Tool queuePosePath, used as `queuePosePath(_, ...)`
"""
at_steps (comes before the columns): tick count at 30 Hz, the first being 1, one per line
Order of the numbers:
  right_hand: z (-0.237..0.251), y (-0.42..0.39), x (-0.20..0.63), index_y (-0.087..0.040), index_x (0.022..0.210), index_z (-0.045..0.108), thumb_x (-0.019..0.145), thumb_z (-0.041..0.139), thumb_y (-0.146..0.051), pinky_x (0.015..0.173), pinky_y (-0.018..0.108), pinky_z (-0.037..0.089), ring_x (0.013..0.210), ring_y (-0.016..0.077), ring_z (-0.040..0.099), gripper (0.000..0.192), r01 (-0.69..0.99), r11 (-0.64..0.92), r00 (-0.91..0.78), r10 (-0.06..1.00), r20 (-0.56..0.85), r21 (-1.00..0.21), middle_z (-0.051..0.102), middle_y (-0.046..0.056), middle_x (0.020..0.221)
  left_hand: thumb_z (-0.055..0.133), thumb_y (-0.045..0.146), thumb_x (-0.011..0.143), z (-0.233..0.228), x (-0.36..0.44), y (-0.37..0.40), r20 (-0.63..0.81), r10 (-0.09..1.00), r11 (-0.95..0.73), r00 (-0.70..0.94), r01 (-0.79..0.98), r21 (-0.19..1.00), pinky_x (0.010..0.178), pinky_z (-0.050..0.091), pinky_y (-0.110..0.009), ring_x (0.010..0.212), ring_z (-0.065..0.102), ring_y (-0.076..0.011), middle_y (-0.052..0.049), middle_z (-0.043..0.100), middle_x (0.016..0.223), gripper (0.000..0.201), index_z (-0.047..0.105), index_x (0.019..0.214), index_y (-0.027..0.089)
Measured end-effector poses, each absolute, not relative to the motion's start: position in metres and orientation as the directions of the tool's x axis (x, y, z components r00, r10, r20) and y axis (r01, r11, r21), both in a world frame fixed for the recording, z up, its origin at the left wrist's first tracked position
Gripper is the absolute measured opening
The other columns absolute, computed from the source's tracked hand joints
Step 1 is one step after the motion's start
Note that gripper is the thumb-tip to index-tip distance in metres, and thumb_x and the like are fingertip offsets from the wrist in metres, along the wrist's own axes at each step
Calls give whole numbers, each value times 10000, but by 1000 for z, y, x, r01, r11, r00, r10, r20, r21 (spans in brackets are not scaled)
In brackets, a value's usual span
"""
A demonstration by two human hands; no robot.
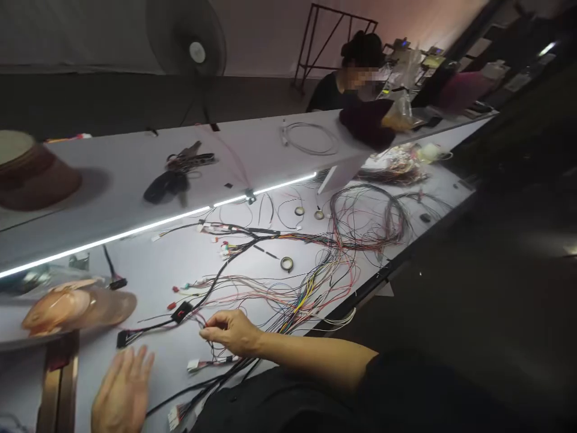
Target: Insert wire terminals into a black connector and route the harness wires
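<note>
1. the right hand (232,331) lies low on the white surface (148,258), arm coming in from the right; its grip is narrow, thumb and forefinger pinched on a thin red wire (201,320) at the fingertips.
2. that wire belongs to the wire harness (279,288), a loose spread of red, yellow, blue and black strands that fans across the surface from just under the right hand up towards the middle.
3. the left hand (121,391) lies flat near the bottom edge, fingers spread wide and holding nothing; palm down on the bare surface, just beside a black cable.
4. a black connector (181,312) with a red mark sits between the two hands, a little above them (it is joined to a black sheathed branch of the harness).
5. a white connector (193,364) lies just below the right hand, on short coloured leads.
6. a small tape ring (286,263) lies further up, near the centre of the harness.
7. a large coil of wires (367,216) sits well apart, towards the far right of the surface.
8. a lit light strip (157,224) runs along the edge of a raised shelf, on which a dark bunch of keys (175,174) lies.
9. another person (356,90) sits at the far end, beyond the shelf.
</note>
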State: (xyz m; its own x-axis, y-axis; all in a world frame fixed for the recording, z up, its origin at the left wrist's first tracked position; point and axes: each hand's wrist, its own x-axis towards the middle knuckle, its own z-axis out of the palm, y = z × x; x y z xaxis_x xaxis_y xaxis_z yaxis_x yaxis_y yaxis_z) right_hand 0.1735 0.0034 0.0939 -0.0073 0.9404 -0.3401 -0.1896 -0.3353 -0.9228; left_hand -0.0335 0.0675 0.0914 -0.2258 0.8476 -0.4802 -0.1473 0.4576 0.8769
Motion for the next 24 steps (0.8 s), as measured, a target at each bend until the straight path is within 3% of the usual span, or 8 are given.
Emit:
queuePosePath(2, 94, 2, 178, -172, 713, 638, 670, 680, -584, 522, 230, 315, 552, 86, 393, 417, -200, -323, -20, 945, -326, -925, 495, -45, 592, 753, 585, 582, 109, 0, 52, -603, 798, 590, -19, -181, 787, 1047, 369, -531, 1122, 554, -303, -22, 645, 1035, 460, 628, 910, 288)
queuePosePath(6, 90, -12, 188, -175, 731, 667, 674, 683, -613, 562, 217, 332, 587, 87, 424, 442, -96, -265, -52, 964, -262, -959, 503, -57, 604, 751, 578, 608, 136, 65, 29, -639, 761, 647, 106, -193, 738, 800, 561, -441, 878, 629, -248, -9, 658, 887, 469, 663, 965, 287)
queuePosePath(9, 90, -16, 214, -205, 762, 693, 778, 622, -565, 620, 195, 373, 673, 99, 535, 367, 144, -147, -128, 978, -166, -979, 590, -49, 667, 797, 543, 570, 141, 89, 28, -629, 768, 640, 123, -202, 742, 663, 578, -344, 681, 568, -161, 29, 557, 689, 466, 664, 910, 253)
queuePosePath(11, 93, -14, 246, -243, 778, 706, 809, 629, -495, 673, 171, 391, 771, 95, 596, 266, 380, -91, -144, 977, -156, -921, 666, -52, 759, 804, 533, 571, 142, 99, 30, -615, 774, 633, 150, -174, 754, 601, 557, -284, 608, 507, -120, 43, 490, 628, 461, 661, 883, 226)
queuePosePath(13, 96, -12, 287, -261, 833, 709, 843, 619, -424, 707, 157, 400, 817, 83, 614, 186, 562, -175, -48, 969, -243, -808, 699, -56, 839, 800, 525, 587, 144, 107, 28, -588, 792, 609, 162, -138, 781, 569, 527, -248, 561, 456, -94, 51, 465, 605, 459, 660, 887, 207)
queuePosePath(17, 87, 0, 370, -175, 1018, 650, 972, 398, -306, 806, 251, 438, 926, 136, 607, 288, 641, -412, 214, 906, -366, -647, 679, 53, 1013, 777, 519, 633, 146, 122, 16, -552, 808, 575, 204, -77, 814, 529, 460, -215, 523, 416, -74, 43, 487, 600, 473, 660, 921, 164)
queuePosePath(21, 68, 32, 407, -155, 1114, 590, 938, 495, -383, 911, 419, 456, 1024, 197, 583, 303, 701, -501, 292, 851, -437, -507, 618, 78, 1119, 723, 505, 712, 140, 130, 3, -525, 824, 538, 212, -9, 843, 518, 426, -221, 515, 434, -80, 24, 523, 611, 434, 659, 940, 141)
queuePosePath(24, 58, 61, 401, -161, 1159, 570, 911, 549, -390, 956, 468, 440, 1100, 226, 550, 338, 735, -507, 277, 831, -483, -450, 574, 86, 1203, 693, 481, 753, 138, 135, -4, -483, 852, 484, 203, 48, 874, 544, 446, -239, 523, 460, -89, 9, 565, 638, 395, 662, 955, 142)
